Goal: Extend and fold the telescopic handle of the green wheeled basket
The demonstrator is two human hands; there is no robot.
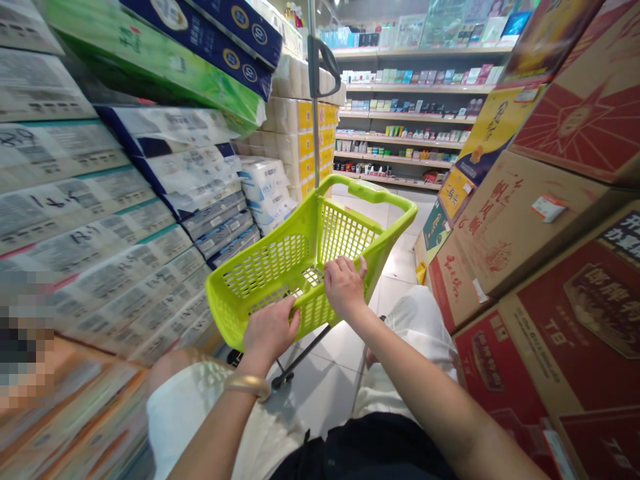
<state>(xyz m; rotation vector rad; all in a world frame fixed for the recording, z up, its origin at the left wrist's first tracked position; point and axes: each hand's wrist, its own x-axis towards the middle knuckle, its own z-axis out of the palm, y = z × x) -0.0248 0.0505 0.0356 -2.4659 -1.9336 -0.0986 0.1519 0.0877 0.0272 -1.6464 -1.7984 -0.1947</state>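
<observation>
A lime-green plastic shopping basket (385,201) with mesh walls sits on a wheeled trolley frame (300,357) right in front of me. My left hand (271,330) is curled around the basket's near rim, with a gold-coloured bangle (249,385) on that wrist. My right hand (345,287) grips the same rim further right, its fingers hooked over the edge. No goods show inside the basket.
Tall stacks of packaged toilet paper (100,200) line the left of the narrow aisle, and printed cardboard cartons (530,267) line the right. A grey pole (313,113) rises behind the basket. Shelves of small boxed goods (405,113) stand beyond the white tiled floor (400,260).
</observation>
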